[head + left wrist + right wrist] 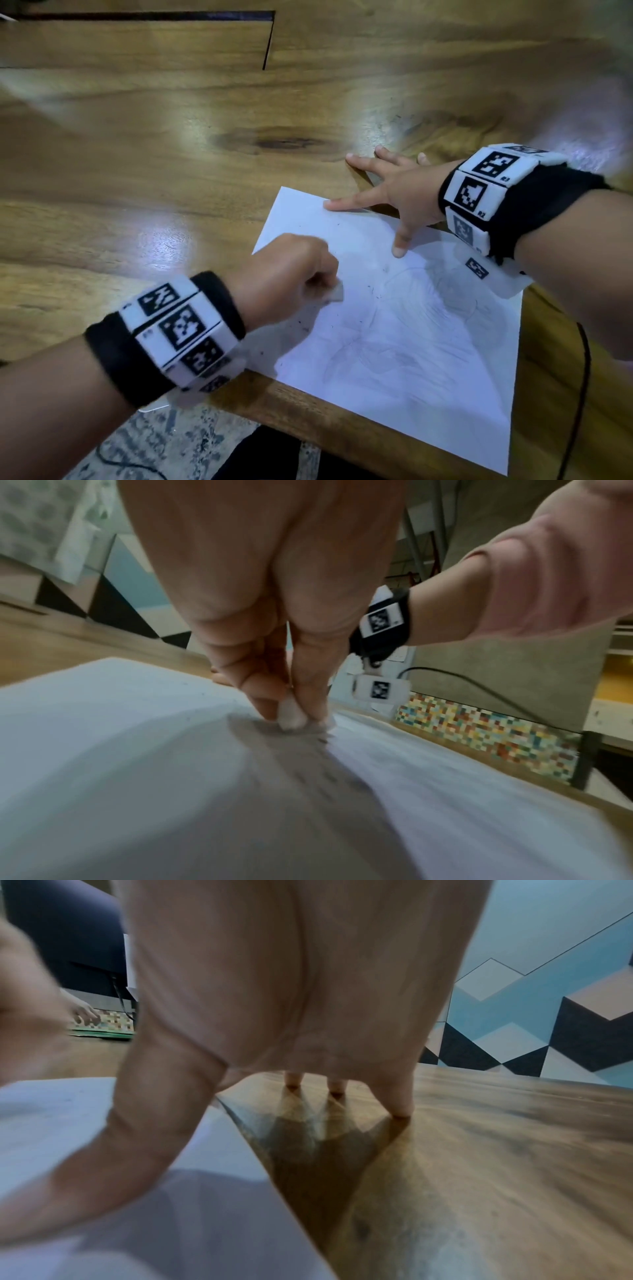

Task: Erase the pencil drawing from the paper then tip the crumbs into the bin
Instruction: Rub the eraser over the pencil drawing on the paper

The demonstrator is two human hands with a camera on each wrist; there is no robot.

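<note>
Left hand (pixel 284 270) pinches a small white eraser (pixel 334 294) against the paper (pixel 394 325), which lies on the wooden bench (pixel 171 164) at its near corner; dark crumbs (pixel 359 298) dot the sheet. Faint pencil drawing (pixel 428 308) remains, so short, firm strokes toward the sheet's middle would suit. Right hand (pixel 394 195) is spread, thumb and forefinger pinning the far edge. No readable writing; the bin is out of view.

The head view looks steeply down on the wooden surface (pixel 171 154) and the paper (pixel 394 342) at lower right. Each wrist view sits low, close behind its fingers, facing along the surface. All three share the paper.
</note>
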